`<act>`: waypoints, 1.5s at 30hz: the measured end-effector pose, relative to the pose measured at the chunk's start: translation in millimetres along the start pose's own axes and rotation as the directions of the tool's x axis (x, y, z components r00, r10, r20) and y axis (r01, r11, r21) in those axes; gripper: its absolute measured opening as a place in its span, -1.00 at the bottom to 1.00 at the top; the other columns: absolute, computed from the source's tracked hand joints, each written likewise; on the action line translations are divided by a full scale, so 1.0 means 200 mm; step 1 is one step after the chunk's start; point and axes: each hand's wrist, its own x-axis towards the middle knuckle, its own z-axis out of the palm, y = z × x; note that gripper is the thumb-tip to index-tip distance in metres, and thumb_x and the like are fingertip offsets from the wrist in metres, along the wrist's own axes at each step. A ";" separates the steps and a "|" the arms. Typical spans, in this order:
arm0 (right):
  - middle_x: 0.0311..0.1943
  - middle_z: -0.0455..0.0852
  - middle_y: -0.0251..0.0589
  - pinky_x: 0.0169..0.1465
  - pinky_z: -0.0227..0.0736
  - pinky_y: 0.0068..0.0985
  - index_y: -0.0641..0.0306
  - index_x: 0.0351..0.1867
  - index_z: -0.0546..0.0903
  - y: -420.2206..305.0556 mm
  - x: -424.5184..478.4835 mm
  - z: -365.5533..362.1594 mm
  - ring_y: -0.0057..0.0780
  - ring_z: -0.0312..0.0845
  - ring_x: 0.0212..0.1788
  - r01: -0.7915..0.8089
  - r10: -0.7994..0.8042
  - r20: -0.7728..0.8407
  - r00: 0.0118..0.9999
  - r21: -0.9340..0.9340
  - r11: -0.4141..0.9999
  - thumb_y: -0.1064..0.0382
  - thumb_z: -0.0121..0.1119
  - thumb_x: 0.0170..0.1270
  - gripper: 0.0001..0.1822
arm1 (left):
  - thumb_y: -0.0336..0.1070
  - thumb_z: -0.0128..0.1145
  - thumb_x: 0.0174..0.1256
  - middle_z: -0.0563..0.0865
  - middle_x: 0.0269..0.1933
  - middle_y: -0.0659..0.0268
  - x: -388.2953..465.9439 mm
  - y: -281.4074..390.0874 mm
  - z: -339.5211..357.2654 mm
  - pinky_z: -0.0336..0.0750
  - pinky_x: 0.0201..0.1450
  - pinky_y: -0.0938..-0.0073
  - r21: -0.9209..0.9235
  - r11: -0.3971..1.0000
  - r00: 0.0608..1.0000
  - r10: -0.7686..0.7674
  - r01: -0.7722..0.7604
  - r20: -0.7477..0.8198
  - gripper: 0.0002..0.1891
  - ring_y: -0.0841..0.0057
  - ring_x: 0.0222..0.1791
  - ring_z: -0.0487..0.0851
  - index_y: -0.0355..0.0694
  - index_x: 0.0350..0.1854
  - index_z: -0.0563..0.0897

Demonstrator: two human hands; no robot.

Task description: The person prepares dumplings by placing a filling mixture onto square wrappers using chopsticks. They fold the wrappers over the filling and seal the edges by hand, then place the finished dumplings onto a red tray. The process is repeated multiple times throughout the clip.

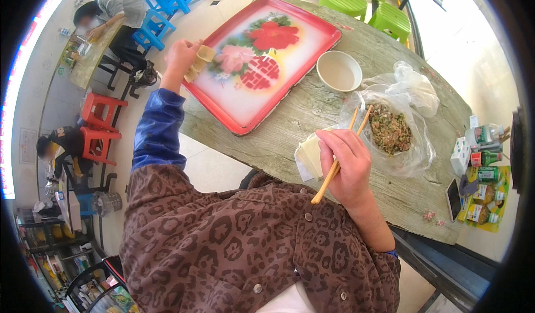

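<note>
My left hand is at the left edge of a red-rimmed tray with a flower print, its fingers at several folded pale yellow wrappers; whether it grips one I cannot tell. My right hand holds a pair of wooden chopsticks, their far ends by a plastic bag with chopped meat and greens filling. Beside and partly under this hand lies a stack of square dough wrappers on white paper. A white bowl of cloudy liquid stands between tray and bag.
On the wood-grain table's right side are a phone, a tissue pack and several bottles. Green stools stand beyond the table; blue stools and red stools at left. Two people sit at other tables.
</note>
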 end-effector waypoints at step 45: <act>-0.28 0.71 -0.05 -0.27 0.54 -0.37 0.50 -0.09 0.68 0.01 0.02 -0.15 -0.22 0.63 -0.34 0.170 -0.163 -0.131 0.978 0.040 0.985 0.59 0.28 0.18 -0.76 | -0.23 0.31 0.28 0.74 0.08 -0.03 -0.15 0.01 0.03 0.55 0.22 0.15 -0.163 0.912 0.853 0.272 -0.376 -0.446 -0.66 0.07 0.14 0.68 -0.24 0.06 0.74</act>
